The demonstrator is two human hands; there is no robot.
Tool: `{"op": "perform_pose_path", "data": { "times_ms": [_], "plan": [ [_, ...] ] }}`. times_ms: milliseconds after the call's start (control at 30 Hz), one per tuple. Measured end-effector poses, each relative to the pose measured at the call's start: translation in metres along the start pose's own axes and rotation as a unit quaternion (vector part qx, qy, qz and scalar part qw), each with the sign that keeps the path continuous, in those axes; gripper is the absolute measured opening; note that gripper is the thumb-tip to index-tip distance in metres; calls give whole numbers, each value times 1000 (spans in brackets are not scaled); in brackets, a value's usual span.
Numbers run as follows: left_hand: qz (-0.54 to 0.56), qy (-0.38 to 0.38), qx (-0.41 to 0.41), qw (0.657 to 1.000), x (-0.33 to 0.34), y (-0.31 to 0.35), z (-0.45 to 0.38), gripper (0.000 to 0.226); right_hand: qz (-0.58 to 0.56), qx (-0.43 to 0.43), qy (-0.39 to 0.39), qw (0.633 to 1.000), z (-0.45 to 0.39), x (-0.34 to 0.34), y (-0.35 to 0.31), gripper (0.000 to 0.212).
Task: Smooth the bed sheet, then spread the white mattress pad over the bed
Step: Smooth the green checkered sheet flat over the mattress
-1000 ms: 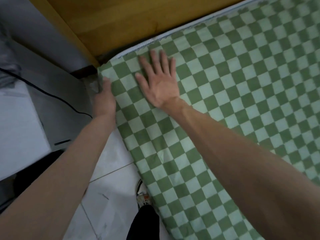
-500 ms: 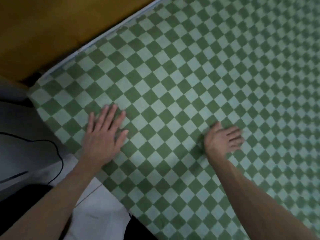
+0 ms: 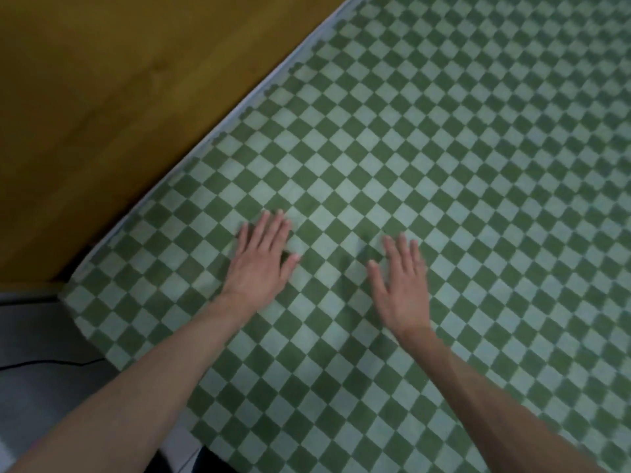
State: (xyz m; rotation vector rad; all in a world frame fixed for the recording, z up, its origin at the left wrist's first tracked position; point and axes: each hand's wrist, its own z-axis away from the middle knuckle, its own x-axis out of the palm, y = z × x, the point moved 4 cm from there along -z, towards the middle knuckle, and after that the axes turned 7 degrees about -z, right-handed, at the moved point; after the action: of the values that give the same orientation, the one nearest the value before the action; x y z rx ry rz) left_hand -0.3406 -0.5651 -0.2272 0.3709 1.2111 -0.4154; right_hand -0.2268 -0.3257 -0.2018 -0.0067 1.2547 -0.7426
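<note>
Bed sheet: the green-and-white checked bed sheet (image 3: 444,172) fills most of the view and lies flat over the mattress, its squares running in even diagonal rows. That evenness suggests the cloth here is already fairly taut, which fits the first half of the task.
Wooden board: a brown wooden panel (image 3: 119,97) stands along the sheet's upper-left edge, probably the bed's headboard or side. A pale strip of mattress edge (image 3: 259,93) shows between the two, so the sheet stops at the board and does not climb it.
Floor and side surface: a grey surface (image 3: 37,336) sits at lower left beside the bed corner, with a thin black cable (image 3: 51,362) lying across it.
Left hand: the left hand (image 3: 261,264) lies palm down on the sheet near the board-side corner, fingers straight and slightly spread, gripping nothing. A flat palm spreads pressure over a wide patch, which suits pushing wrinkles out and avoids bunching the cloth.
Right hand: the right hand (image 3: 401,285) lies just beside it, well apart from the edge, palm down with fingers extended and holding nothing. Whether it presses firmly or only skims the cloth I cannot tell; it is a little blurred.
Faint crease: a soft shadowed ripple (image 3: 362,249) shows between the hands, likely the reason both are placed here.
Mattress pad: the white mattress pad is not in view, so spreading it has not begun.
</note>
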Motion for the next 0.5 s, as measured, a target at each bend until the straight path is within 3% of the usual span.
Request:
{"op": "perform_pose_path", "data": {
  "times_ms": [133,233,333,433,500],
  "plan": [
    [-44,17,122,991,-4,9,-91,74,-38,280,96,954,-35,-22,87,76],
    [-41,38,118,991,-4,-33,-135,73,-53,378,117,917,-74,-12,82,79],
    [-21,65,82,994,-7,-88,-147,71,-34,316,128,939,-137,9,8,87],
    [27,59,18,998,-12,-136,-157,71,-13,192,122,974,-209,33,-95,85],
    [42,47,-5,998,-15,-155,-157,72,10,90,79,993,-245,49,-164,81]
  ]
}}
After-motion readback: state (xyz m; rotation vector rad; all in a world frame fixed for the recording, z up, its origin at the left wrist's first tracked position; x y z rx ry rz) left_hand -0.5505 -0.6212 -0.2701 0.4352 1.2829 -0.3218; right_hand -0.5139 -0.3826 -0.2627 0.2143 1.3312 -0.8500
